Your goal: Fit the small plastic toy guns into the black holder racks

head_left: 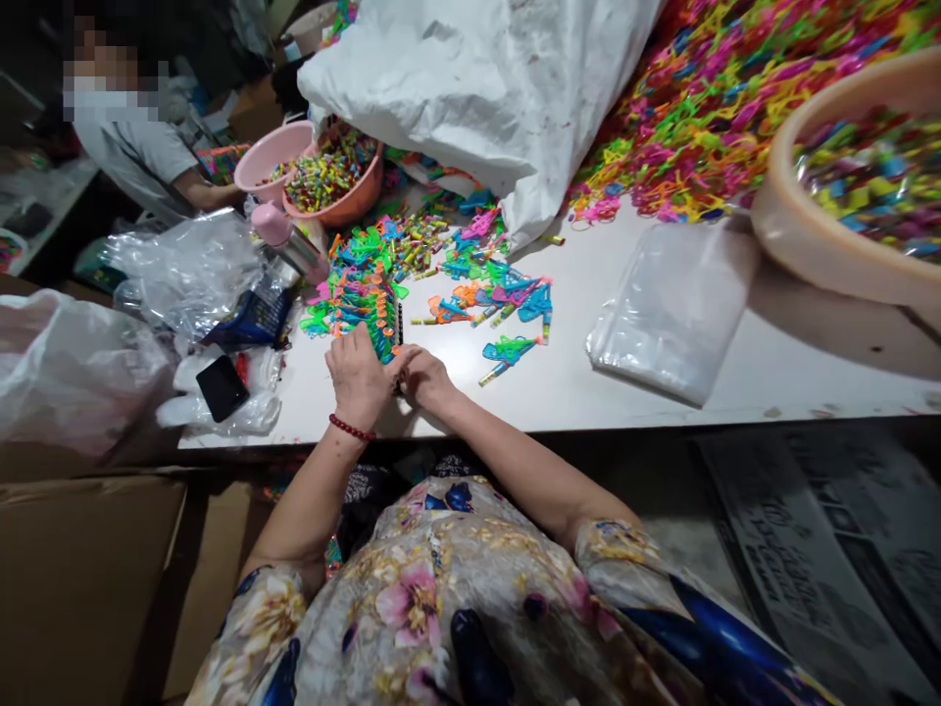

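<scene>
The left hand (360, 376) is bending its fingers over the near end of a row of colorful plastic pieces (360, 299), which is stretching away just ahead of both hands. The right hand (426, 378) is curling in close beside it, at the near end of a dark strip (401, 322). Their fingertips are partly hiding, so I cannot tell how far either hand is closing or whether it is pinching a piece.

Because the pieces are standing so tightly packed, a sideways push from the left fingers could be tipping or tangling neighbors. The right hand is crowding the strip, so a nudge there could be shifting the whole row.

To the right of the right hand, 1 bundle (507, 353) is lying apart and nearer than the loose cluster (500, 299); a sweeping forearm could be dragging it toward the table edge (573, 404). Beyond the left hand, a flask (294, 243) is standing near the row, and a careless reach could be toppling it onto the pieces.
</scene>
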Available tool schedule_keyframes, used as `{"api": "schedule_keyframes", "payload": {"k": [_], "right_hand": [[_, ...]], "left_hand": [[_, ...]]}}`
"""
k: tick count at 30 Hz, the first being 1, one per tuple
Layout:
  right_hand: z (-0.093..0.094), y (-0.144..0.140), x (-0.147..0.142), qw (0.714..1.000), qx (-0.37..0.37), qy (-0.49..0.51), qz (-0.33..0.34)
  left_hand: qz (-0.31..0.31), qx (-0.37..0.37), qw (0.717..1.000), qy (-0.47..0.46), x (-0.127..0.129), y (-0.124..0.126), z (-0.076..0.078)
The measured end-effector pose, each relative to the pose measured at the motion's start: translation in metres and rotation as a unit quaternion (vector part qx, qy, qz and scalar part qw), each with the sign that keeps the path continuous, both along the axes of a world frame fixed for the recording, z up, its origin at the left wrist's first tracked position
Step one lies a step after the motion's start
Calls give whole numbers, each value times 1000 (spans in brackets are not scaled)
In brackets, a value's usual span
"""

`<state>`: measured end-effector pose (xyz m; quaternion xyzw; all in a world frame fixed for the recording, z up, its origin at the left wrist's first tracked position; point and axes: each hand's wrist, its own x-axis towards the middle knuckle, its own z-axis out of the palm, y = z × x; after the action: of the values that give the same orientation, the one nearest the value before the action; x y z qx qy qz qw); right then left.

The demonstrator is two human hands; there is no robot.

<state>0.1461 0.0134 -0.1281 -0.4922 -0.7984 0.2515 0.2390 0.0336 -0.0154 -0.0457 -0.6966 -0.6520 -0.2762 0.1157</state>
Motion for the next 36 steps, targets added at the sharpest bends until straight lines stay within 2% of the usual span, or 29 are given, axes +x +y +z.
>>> {"api": "schedule_keyframes", "payload": {"k": [5, 8, 11, 14, 20, 22, 25, 28, 31, 34, 36], "right_hand": [[2, -2, 2, 1000, 1, 14, -13], [6, 0, 5, 999, -14, 4, -30], [8, 5, 5, 999, -16, -27, -4], [7, 7, 3, 998, -11, -56, 21], [10, 4, 5, 997, -12, -68, 21], [11, 5, 6, 998, -20, -58, 16], [11, 6, 9, 999, -44, -30, 12], [6, 5, 14, 999, -45, 15, 16], [0, -4, 28, 997, -37, 56, 31], [-3, -23, 56, 997, 4, 73, 38], [-2, -37, 80, 998, 51, 42, 20]], "left_hand": [[4, -38, 994, -105, 11, 27, -13], [9, -42, 992, -119, 10, 34, -14], [9, -59, 994, -91, 5, 32, -8], [42, -103, 992, -53, 4, 27, 1], [98, -156, 983, -3, 9, 24, 11], [93, -162, 982, -4, 10, 27, 12], [44, -167, 984, -32, 7, 29, 16], [-32, -116, 990, -78, -7, 22, 23], [-88, -44, 986, -131, -38, 8, 25], [-48, -16, 966, -253, -79, -3, 8], [-3, -53, 934, -353, -103, -5, -12]]}}
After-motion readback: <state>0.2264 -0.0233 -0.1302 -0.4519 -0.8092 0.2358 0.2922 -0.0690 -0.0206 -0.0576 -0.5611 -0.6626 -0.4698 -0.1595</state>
